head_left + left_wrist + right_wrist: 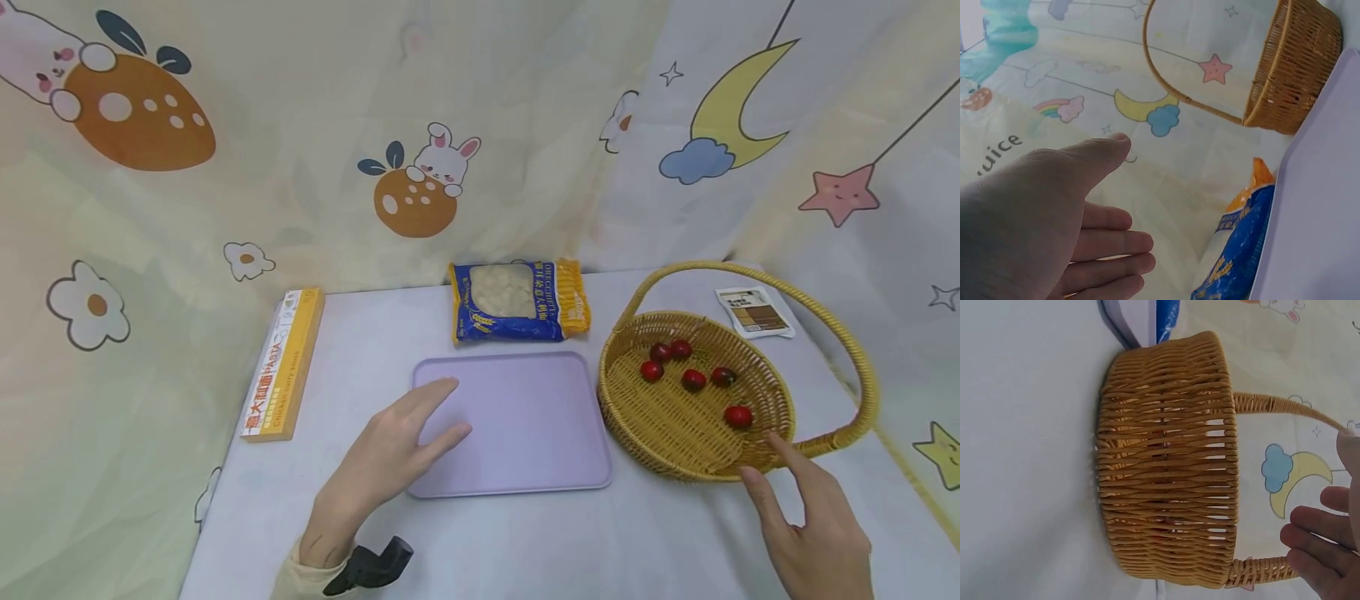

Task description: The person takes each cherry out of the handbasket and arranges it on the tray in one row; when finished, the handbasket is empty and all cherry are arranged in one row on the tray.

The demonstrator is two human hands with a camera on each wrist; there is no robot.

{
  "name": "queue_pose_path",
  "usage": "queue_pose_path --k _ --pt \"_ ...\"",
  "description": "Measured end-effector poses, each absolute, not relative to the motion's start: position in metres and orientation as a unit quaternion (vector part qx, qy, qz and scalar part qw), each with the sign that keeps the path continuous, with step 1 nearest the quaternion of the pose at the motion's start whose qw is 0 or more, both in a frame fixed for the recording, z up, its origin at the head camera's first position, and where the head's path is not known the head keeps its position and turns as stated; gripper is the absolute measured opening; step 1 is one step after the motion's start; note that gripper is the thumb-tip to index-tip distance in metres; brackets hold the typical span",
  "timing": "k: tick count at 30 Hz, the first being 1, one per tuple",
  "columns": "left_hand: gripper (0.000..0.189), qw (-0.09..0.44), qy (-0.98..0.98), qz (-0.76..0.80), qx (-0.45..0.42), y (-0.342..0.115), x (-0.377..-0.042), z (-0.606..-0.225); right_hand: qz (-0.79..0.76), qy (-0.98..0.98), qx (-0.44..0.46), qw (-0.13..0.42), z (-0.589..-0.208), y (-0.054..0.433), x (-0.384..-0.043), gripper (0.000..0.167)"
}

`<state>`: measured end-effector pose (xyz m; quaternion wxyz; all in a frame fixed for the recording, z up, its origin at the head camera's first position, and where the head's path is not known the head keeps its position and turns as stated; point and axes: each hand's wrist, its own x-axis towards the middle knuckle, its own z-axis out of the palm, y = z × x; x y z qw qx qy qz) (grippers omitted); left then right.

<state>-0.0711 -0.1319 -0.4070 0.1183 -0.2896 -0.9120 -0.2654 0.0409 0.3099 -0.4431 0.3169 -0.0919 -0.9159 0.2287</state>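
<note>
My left hand (390, 450) hovers over the left side of a lilac tray (525, 425), thumb and fingers apart, holding nothing. In the left wrist view its fingers (1116, 244) are extended and free. A woven wicker basket (637, 433) with a tall handle (855, 350) stands right of the tray. Several dark red cherries (693, 381) lie inside it. At the basket's near right rim is my right hand (821, 529), thumb and index finger spread and nothing between them. The right wrist view shows that hand's loosely bent fingers (1316, 537) above the basket's side.
A blue and yellow pasta bag (510, 302) lies behind the tray. At the left stands a yellow and white pasta box (283, 367). Behind the basket is a small white packet (753, 312). A printed cloth curtain (315, 192) closes off the table's back and sides.
</note>
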Motion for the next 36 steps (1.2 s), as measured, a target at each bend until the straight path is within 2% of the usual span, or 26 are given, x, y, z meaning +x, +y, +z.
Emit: queue_pose_path --k 9,15,22,29,36 --pt "0.058 0.096 -0.904 -0.291 -0.299 -0.121 -0.073 -0.404 0.256 -0.866 -0.148 0.402 -0.45 0.314 0.046 0.038" --pt "0.059 0.078 -0.9 -0.305 -0.303 -0.113 -0.075 -0.404 0.269 -0.831 -0.227 0.43 -0.455 0.316 0.042 0.031" --pt "0.056 0.037 -0.868 -0.385 -0.312 -0.102 -0.079 -0.403 0.279 -0.823 -0.286 0.404 -0.457 0.317 0.04 0.035" --pt "0.054 0.003 -0.835 -0.447 -0.32 -0.09 -0.087 -0.404 0.311 -0.827 -0.317 0.344 -0.461 0.316 0.033 0.051" --pt "0.052 -0.016 -0.819 -0.479 -0.316 -0.08 -0.092 -0.41 0.343 -0.82 -0.278 0.364 -0.469 0.324 0.023 0.06"
